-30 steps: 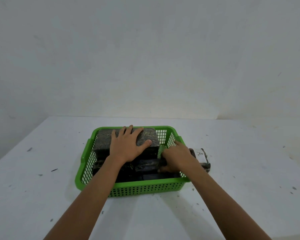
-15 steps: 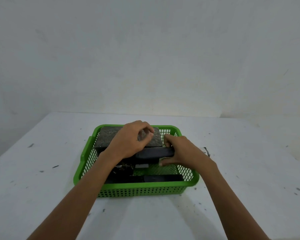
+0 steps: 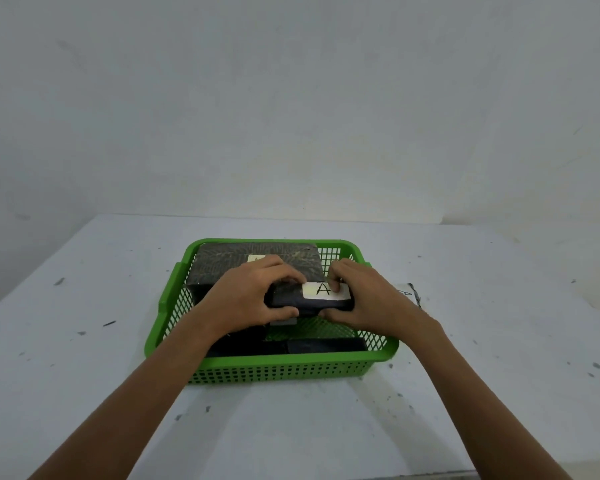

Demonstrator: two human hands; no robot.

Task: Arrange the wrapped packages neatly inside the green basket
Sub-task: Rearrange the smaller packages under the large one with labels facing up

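Hands: I see left hand [image 3: 246,299] and right hand [image 3: 364,296] both clamped on dark package [image 3: 291,299] labelled A, centre frame, above green basket [image 3: 281,360].

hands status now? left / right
Left hand: closed on the A-labelled package, left end.
Right hand: closed on the same package, right end.

A white table [image 3: 84,341] flecked with dark specks stands against a plain pale wall [image 3: 291,98].
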